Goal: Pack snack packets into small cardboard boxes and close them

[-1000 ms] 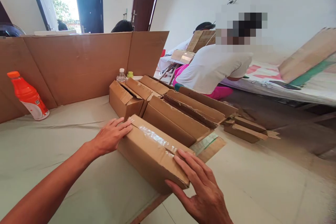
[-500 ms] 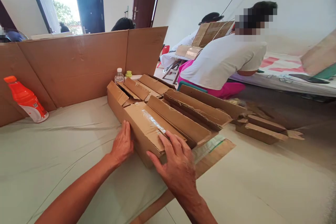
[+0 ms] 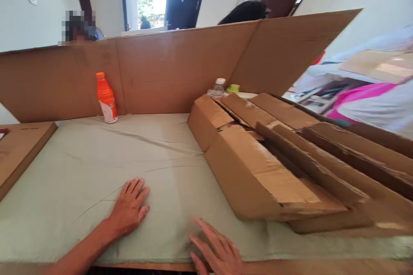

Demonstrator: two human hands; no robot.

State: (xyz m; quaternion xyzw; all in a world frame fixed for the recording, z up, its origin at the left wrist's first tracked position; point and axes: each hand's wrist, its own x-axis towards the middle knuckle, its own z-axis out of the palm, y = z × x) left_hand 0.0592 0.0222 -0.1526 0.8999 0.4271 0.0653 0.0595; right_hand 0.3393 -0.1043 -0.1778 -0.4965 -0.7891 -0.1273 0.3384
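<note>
My left hand [image 3: 130, 204] lies on the pale green cloth [image 3: 155, 137] that covers the table, its fingers stretched out and nothing in them. Close to the front edge is my right hand [image 3: 216, 249], a little blurred, fingers apart and holding nothing. To its upper right stand several long cardboard boxes [image 3: 226, 180] side by side, some with their flaps raised. The right hand is apart from the nearest box.
A tall cardboard panel [image 3: 187, 64] stands along the back. Before it are an orange bottle [image 3: 108, 99], a clear bottle [image 3: 218, 87] and a yellow-green cap [image 3: 233, 88]. A flat carton [image 3: 29, 146] lies at the left. A person's head [image 3: 79, 28] shows behind the panel.
Both hands have come off the cardboard box; the left now rests on the cloth, the right is near the front edge. The view has turned left, bringing the flat carton into sight.
</note>
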